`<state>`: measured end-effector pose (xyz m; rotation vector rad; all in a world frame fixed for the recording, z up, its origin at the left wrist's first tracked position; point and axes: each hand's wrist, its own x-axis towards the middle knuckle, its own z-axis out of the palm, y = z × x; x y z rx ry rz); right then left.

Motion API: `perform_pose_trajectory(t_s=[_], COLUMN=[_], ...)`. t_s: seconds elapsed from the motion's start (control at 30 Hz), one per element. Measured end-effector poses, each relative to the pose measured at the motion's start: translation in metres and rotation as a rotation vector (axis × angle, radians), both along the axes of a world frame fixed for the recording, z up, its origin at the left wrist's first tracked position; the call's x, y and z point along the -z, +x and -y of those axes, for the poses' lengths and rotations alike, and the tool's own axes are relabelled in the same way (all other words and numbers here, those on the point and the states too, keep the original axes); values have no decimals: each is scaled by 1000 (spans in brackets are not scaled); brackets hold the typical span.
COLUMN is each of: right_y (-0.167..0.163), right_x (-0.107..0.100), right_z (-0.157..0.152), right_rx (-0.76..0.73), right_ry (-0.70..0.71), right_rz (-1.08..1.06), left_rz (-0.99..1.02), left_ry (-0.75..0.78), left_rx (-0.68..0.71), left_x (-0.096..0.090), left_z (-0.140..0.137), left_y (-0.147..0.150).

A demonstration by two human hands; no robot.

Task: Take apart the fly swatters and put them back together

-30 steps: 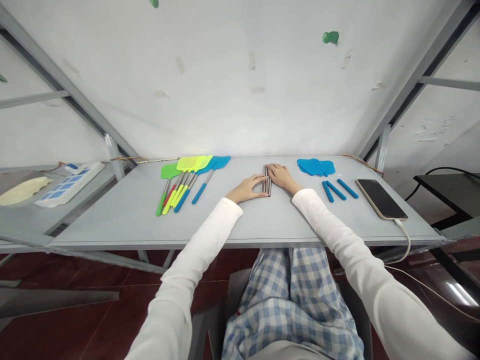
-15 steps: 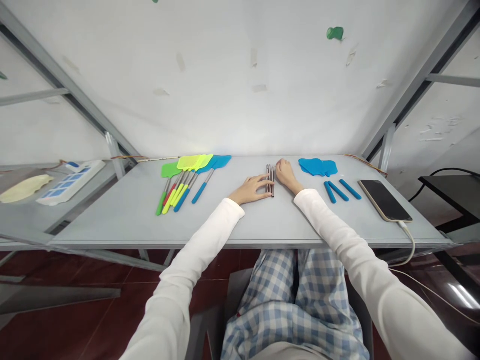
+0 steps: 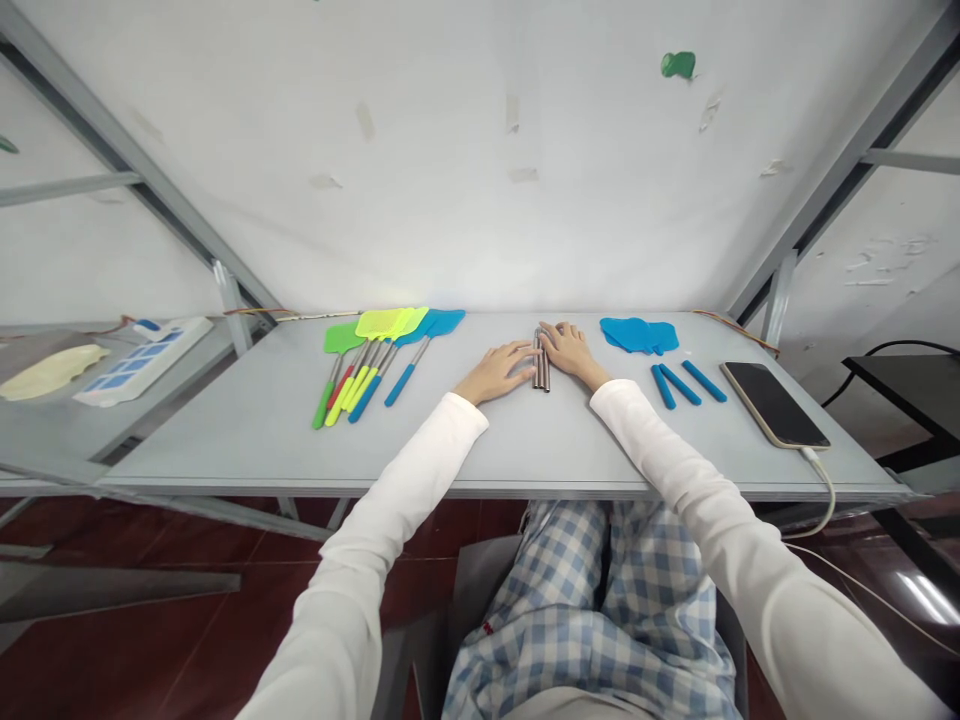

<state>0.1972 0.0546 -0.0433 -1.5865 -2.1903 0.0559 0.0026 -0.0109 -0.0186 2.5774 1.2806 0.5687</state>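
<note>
A few short metal rods [image 3: 541, 372] lie side by side on the grey table [image 3: 420, 450], between my two hands. My left hand [image 3: 498, 372] is at their left side, fingers apart and fingertips close to the rods. My right hand [image 3: 568, 350] rests at their upper right, fingers stretched over the far ends and covering part of them. To the right lie blue fly-swatter heads [image 3: 639, 335] in an overlapping pile. Three blue handle grips [image 3: 681, 383] lie in front of that pile.
Several fly swatters [image 3: 365, 375] with green, yellow, red and blue parts lie at the left. A phone [image 3: 775, 405] with a white cable [image 3: 823, 478] is near the right edge. A white power strip [image 3: 144, 362] and a yellowish flat piece [image 3: 52, 372] sit further left.
My right hand has gone from curled beside the rods to spread over their far ends. My left hand has shifted slightly back from them, uncovering their near ends.
</note>
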Motion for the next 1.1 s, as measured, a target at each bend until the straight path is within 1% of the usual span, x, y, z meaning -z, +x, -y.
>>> perform_pose_trajectory(t_s=[0.03,0.07,0.1,0.13,0.2,0.23,0.27,0.3,0.37,0.5,0.63,0.73,0.8,0.87,1.0,1.07,1.1], right_y=[0,0,0,0,0,0,0,0,0,0,1,1,1,1,-2,-4,-4], right_x=[0,0,0,-1,-1,-1,-1,0,0,0,0,-1,-2,-4,-10,-14,-16], right_z=[1,1,1,2,2,2,2,1,1,0,1,2,4,8,20,25,27], right_rx=[-8,-14,-19,-21,-22,-19,-14,-6,12,4,-25,-39,-40,-64,-164,-138,-106], right_ry=[-6,-10,-13,-14,-12,-10,-8,-5,-4,-9,9,40,73,125,286,377,419], right_rz=[14,23,26,22,10,4,-1,-6,-16,-20,-23,-73,-136,-207,-383,-434,-435], left_rz=[3,2,-1,-6,-13,-10,-6,-1,2,-12,-70,-103,-80,-19,89,124,137], left_ry=[47,97,141,166,154,127,97,74,60,72,48,46,77,138,254,285,301], left_rx=[-76,-186,-334,-511,-871,-1016,-1120,-1183,-1227,-1239,-1150,-1064,-963,-829,-528,-404,-371], left_x=[1,2,3,5,9,11,13,14,15,12,7,5,2,-1,-5,-6,-6], left_z=[-2,-5,-7,-10,-16,-19,-21,-23,-24,-23,-22,-22,-22,-20,-8,-1,3], left_y=[-3,-6,-11,-16,-28,-33,-38,-42,-47,-46,-45,-48,-46,-40,-13,4,11])
